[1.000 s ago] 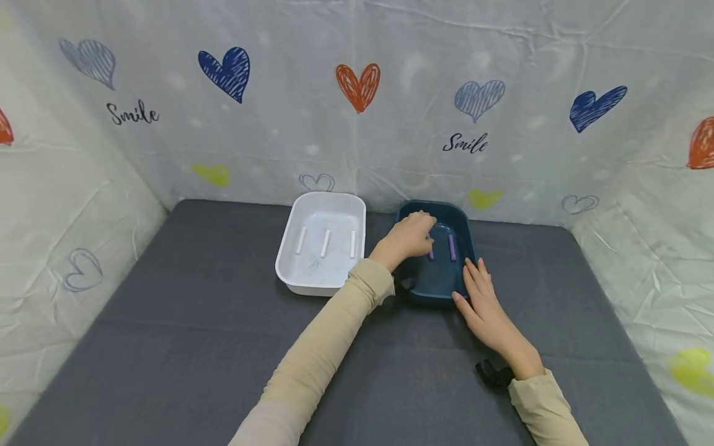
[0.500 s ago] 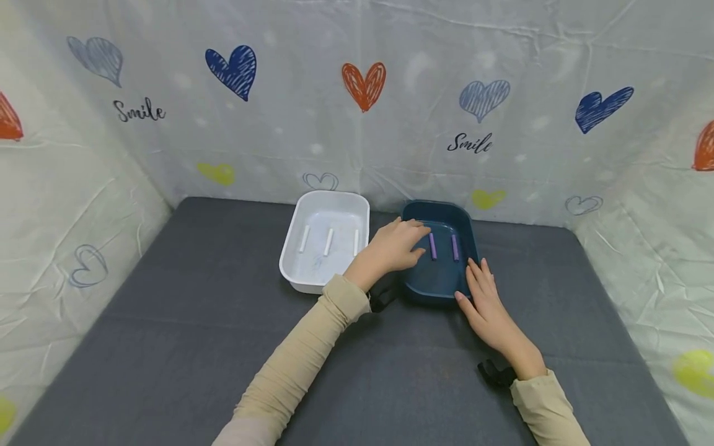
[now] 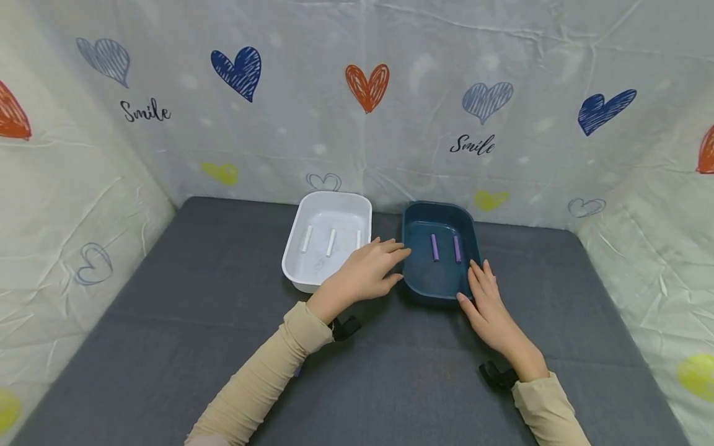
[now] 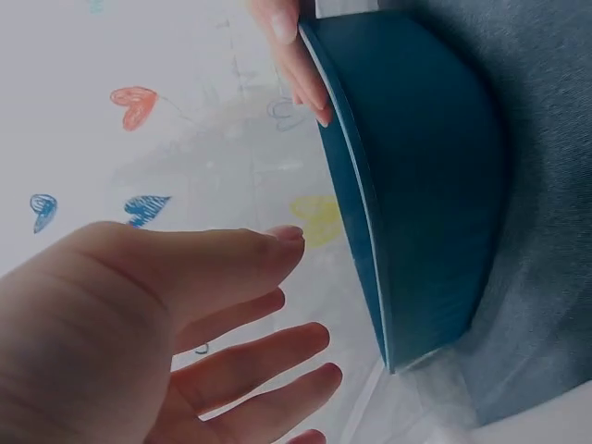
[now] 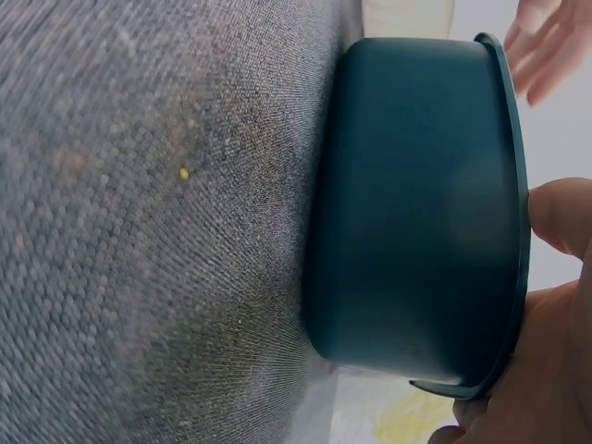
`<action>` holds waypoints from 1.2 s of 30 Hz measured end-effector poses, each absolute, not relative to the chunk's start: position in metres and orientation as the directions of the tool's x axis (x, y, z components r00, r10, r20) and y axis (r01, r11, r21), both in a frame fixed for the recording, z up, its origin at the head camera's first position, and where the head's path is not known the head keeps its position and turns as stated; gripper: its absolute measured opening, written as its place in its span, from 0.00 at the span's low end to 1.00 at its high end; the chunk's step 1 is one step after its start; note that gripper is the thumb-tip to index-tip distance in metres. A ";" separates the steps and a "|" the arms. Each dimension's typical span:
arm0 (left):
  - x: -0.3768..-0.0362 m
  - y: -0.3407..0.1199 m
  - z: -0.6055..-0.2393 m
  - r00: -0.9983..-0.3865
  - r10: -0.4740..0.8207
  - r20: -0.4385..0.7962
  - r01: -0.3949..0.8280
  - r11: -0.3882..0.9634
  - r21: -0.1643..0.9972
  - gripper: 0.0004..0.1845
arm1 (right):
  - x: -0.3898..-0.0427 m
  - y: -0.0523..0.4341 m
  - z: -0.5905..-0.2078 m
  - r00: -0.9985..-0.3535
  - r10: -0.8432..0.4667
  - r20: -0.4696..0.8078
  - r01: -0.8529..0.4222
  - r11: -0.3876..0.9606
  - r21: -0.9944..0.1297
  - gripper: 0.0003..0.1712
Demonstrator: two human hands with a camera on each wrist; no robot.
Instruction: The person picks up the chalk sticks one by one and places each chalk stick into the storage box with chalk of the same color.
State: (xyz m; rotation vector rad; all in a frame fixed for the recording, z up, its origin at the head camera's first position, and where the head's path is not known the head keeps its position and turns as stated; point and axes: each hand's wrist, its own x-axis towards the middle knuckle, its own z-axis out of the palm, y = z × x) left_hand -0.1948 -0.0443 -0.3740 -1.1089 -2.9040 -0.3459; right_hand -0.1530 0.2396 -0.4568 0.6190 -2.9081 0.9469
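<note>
My left hand [image 3: 365, 269] hovers between the two trays with fingers spread and holds nothing; it partly covers the white tray's right front corner. Two purple chalk-like sticks, a left one [image 3: 435, 248] and a right one [image 3: 457, 249], lie side by side in the dark blue tray [image 3: 432, 291]. On that tray's right front corner rests my right hand [image 3: 493, 313], its fingers along the side and its thumb [image 5: 560, 215] at the rim. Three white chalk-like sticks lie in the white tray [image 3: 295, 263], among them a middle one [image 3: 331, 242].
A purple bit [image 3: 297, 371] shows on the dark grey table [image 3: 390, 384] beside my left forearm, mostly hidden. Behind both trays hangs a pale cloth [image 3: 413, 161] printed with hearts, and more cloth closes off both sides.
My left hand has let go of the left purple stick, come out of the blue tray and moved left and nearer to me. The right hand stays at the tray's corner.
</note>
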 end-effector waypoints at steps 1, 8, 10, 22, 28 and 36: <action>-0.191 -0.047 -0.374 -0.742 0.662 0.102 0.667 0.717 0.202 0.27 | -0.153 0.240 -0.457 -0.921 -0.362 0.141 -0.376 0.738 -0.561 0.40; -0.166 -0.068 -0.371 -0.695 0.688 0.208 0.718 0.676 0.167 0.27 | -0.153 0.240 -0.457 -0.920 -0.366 0.141 -0.379 0.737 -0.560 0.40; -0.159 -0.074 -0.370 -0.685 0.688 0.237 0.726 0.670 0.153 0.27 | -0.153 0.240 -0.457 -0.919 -0.367 0.140 -0.380 0.737 -0.560 0.40; -0.117 -0.127 -0.376 -0.670 0.681 0.295 0.737 0.658 0.154 0.28 | -0.152 0.241 -0.458 -0.921 -0.362 0.142 -0.377 0.738 -0.561 0.40; -0.103 -0.152 -0.388 -0.709 0.680 0.188 0.702 0.652 0.286 0.31 | -0.152 0.241 -0.458 -0.921 -0.363 0.142 -0.376 0.736 -0.563 0.40; -0.092 -0.187 -0.412 -0.777 0.629 -0.004 0.576 0.714 0.399 0.36 | -0.152 0.239 -0.458 -0.919 -0.367 0.147 -0.383 0.735 -0.560 0.39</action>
